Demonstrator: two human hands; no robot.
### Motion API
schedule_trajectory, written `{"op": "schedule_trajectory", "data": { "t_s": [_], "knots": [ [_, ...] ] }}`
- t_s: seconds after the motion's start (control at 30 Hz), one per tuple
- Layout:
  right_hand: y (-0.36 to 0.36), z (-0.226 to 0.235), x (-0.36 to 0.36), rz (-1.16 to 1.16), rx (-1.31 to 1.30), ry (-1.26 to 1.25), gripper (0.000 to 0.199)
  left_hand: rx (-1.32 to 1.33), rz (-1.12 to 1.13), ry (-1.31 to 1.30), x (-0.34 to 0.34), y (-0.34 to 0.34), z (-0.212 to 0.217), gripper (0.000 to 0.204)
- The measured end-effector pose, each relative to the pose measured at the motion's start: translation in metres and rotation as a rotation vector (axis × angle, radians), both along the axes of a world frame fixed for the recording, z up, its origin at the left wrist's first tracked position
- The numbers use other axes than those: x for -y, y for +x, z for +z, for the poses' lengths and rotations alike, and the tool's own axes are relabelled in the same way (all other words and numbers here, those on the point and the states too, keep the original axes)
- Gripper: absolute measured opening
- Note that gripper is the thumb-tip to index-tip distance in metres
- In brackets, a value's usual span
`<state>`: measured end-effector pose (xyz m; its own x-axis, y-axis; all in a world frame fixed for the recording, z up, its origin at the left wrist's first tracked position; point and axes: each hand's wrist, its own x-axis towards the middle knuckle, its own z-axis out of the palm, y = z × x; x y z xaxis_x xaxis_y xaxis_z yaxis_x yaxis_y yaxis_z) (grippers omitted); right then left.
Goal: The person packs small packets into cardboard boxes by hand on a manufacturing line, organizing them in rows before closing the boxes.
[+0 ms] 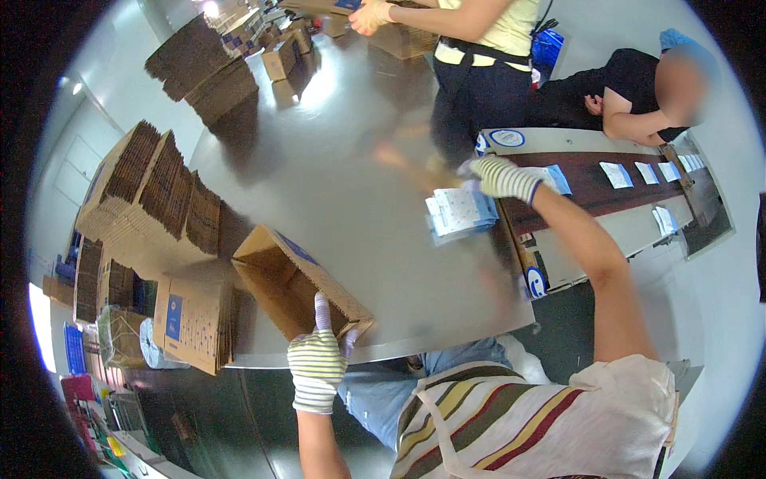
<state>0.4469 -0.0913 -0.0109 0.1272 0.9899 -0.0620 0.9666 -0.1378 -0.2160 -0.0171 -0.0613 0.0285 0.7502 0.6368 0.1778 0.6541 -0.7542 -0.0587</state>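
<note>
My left hand (316, 363), in a striped knit glove, grips the near end of an open cardboard box (271, 267), thumb on the wall and the other fingers partly hidden. The box lies tilted on the metal table with its opening toward me, and its inside looks bare. On the right, my right hand (504, 177) in a matching glove is by the conveyor's end, just above a pile of white and blue packets (459, 214). Its fingers are bent and blurred, so whether they hold anything is unclear.
More packets (614, 176) lie spaced along the dark conveyor belt (586, 195). Stacks of flattened cardboard boxes (148, 191) line the table's left side. Across the metal table (343, 160) stands a person in a yellow top (499, 32); another person in black (630, 88) leans beside the conveyor.
</note>
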Motion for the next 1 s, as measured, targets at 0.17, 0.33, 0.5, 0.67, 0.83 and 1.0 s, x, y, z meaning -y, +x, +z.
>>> {"op": "schedule_trajectory", "data": {
  "t_s": [0.17,0.33,0.5,0.67,0.83,1.0],
  "knots": [
    [0.034,0.023,-0.005,-0.007,-0.1,-0.255,0.042,-0.017,-0.017,-0.058,-0.002,-0.001,0.001,0.084],
    [0.032,0.021,-0.044,0.101,-0.071,-0.563,0.058,-0.079,-0.015,-0.048,-0.004,0.002,0.001,0.081],
    [0.014,-0.003,-0.062,0.273,0.024,-0.669,0.062,-0.096,0.013,-0.137,-0.006,0.006,0.0,0.069],
    [-0.065,-0.013,-0.015,0.309,0.039,-0.321,0.03,0.023,-0.061,-0.014,-0.007,0.0,-0.01,0.064],
    [-0.137,-0.066,0.066,0.481,0.198,0.197,0.045,0.075,-0.107,-0.024,-0.001,0.0,-0.007,0.057],
    [-0.178,-0.044,0.053,0.378,-0.508,0.312,0.035,0.063,-0.143,-0.068,0.001,-0.01,-0.007,0.055]
  ]
}}
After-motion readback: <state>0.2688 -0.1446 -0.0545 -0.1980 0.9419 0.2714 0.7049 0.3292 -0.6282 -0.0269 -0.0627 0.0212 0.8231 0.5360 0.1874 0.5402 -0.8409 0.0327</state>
